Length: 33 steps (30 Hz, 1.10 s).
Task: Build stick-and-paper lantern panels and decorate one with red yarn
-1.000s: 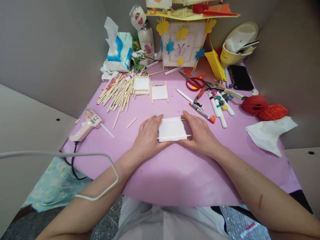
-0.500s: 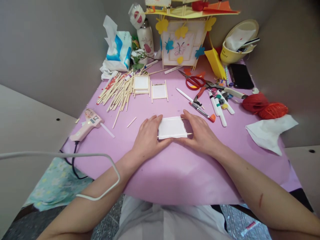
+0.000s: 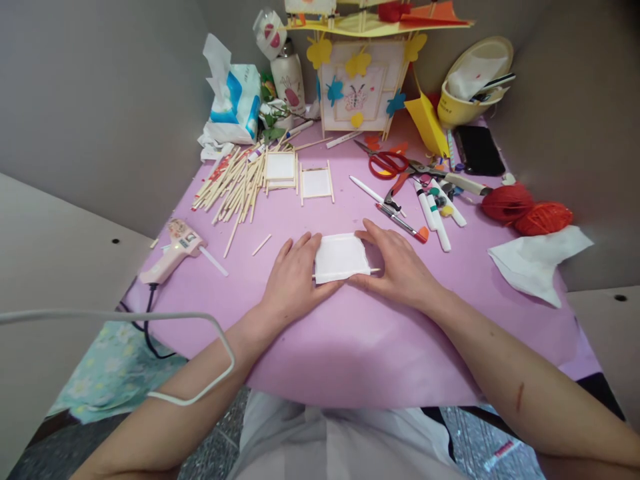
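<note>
A small white sheet (image 3: pixel 342 257) with a thin wooden stick along its near edge lies between my two hands over the pink table cover. My left hand (image 3: pixel 296 275) grips its left side, thumb along the near edge and fingers at the far left corner. On the right, my right hand (image 3: pixel 395 263) holds the near edge with the thumb, and its index fingertip touches the far right corner. The stick's ends poke out on both sides. Behind them sit a small stick frame with white backing (image 3: pixel 317 183) and some stacked frames (image 3: pixel 281 167).
Left: a glue gun (image 3: pixel 175 252), a pile of sticks (image 3: pixel 237 183), a tissue pack (image 3: pixel 235 100) and a white cable (image 3: pixel 125 315) crossing above my left forearm. Back: a decorated stick house (image 3: pixel 357 87). Right: red scissors (image 3: pixel 387 163), markers (image 3: pixel 433 217), a phone (image 3: pixel 480 151), red yarn (image 3: pixel 507 202).
My right fingertips have shifted left onto the sheet's far right corner. The sheet looks slightly flatter along its far edge. The whole view has shifted a little.
</note>
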Motion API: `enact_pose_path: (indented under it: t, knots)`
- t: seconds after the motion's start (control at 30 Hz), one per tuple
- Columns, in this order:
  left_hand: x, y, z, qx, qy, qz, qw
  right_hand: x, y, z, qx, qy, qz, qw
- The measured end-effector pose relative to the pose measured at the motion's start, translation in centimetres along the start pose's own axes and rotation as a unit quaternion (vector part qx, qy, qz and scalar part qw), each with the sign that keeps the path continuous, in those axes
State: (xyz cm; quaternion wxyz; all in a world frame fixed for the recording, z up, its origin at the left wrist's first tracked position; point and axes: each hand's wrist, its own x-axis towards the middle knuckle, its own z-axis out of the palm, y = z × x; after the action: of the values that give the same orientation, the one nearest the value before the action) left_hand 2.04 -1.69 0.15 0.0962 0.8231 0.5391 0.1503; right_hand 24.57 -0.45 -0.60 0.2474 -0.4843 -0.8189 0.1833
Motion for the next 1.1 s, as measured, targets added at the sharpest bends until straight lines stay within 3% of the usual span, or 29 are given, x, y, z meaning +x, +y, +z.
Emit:
enact_pose_path:
  t: [0.6,1.1]
  knots:
    - [-0.3,1.2,0.2,-0.012,0.011,-0.041,0.999,0.0,-0.7,0.6,0.004,0.015,0.036,0.999]
    - [-0.3,1.7,0.1,-0.022,0.007,-0.062,0.998,-0.1,-1.5,0.5,-0.018,-0.016,0.06,0.998]
